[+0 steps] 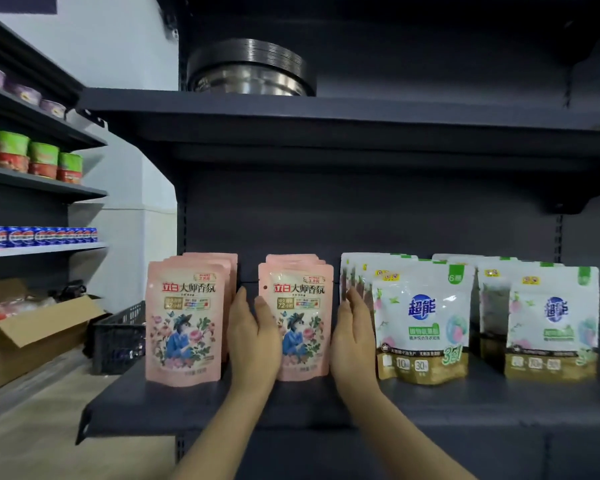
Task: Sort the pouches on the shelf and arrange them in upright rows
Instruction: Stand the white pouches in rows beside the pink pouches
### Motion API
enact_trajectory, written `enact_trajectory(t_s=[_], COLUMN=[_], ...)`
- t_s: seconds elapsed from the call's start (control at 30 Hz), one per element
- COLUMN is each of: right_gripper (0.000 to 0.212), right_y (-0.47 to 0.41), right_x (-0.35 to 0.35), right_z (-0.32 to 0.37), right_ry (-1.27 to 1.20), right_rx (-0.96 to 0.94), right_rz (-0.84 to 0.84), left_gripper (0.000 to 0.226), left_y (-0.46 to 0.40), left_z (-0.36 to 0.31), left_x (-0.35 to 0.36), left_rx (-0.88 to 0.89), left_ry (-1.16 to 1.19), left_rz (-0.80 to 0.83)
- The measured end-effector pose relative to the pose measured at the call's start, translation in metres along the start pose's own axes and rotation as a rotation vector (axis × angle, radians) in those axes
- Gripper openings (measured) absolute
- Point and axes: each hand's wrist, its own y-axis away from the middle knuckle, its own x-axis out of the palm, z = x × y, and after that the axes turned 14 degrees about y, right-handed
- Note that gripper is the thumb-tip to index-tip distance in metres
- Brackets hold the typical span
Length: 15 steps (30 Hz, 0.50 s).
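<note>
Second pink row [297, 323]: it stood upright on the shelf [194, 407], long axis vertical, printed fronts facing you, several pouches stacked front to back.
Your left hand [253, 336]: fingers straight and together, it lay flat against that row's left edge, thumb over the front pouch.
Your right hand [354, 336]: fingers straight, it pressed the row's right edge, so the row sat squeezed between your two palms.
First pink row [186, 322]: it stood upright just left of your left hand, fronts also toward you, leaning slightly back.
White rows: one [421, 320] stood just beside your right hand, another [551, 323] farther right; both were upright, facing forward.
Upper shelf: a stack of metal pans [252, 69] sat there.
Left side: you had cans [37, 235] and cups [32, 155] on other shelves, and an open carton [32, 336] and dark crate [118, 337] on the floor.
</note>
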Motion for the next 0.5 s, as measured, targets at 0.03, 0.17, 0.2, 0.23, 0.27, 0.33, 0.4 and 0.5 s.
enact_trajectory(t_s=[0.03,0.17,0.2,0.23,0.27,0.33,0.4,0.5], right_gripper=[0.046,0.054,0.063,0.074,0.079,0.062,0.057,0.065], right_y=[0.000,-0.001,-0.001,-0.003,-0.006,-0.009,-0.012,-0.015], right_x=[0.000,0.007,0.011,0.016,0.018,0.015,0.011,0.009], right_z=[-0.001,-0.009,-0.011,-0.017,-0.024,-0.019,-0.015,-0.017], right_ry=[-0.004,-0.074,-0.087,-0.115,-0.166,-0.284,-0.321,-0.301], right_rx=[0.013,0.117,0.169,0.221,0.274,0.371,0.424,0.408], right_rz=[0.030,0.156,0.194,0.229,0.270,0.311,0.390,0.424], left_gripper=[0.051,0.056,0.058,0.060,0.060,0.059,0.059,0.061], left_y=[0.000,-0.001,-0.001,-0.001,-0.001,0.000,-0.001,-0.008], left_z=[0.001,0.001,-0.003,-0.008,-0.012,-0.015,-0.013,0.001], left_x=[-0.001,-0.005,-0.006,-0.007,-0.008,-0.009,-0.009,-0.004], left_rx=[-0.033,-0.231,-0.307,-0.390,-0.455,-0.530,-0.597,-0.690], left_ry=[0.005,0.088,0.140,0.198,0.242,0.296,0.338,0.334], left_rz=[0.000,0.008,0.011,0.012,0.024,0.069,0.100,0.166])
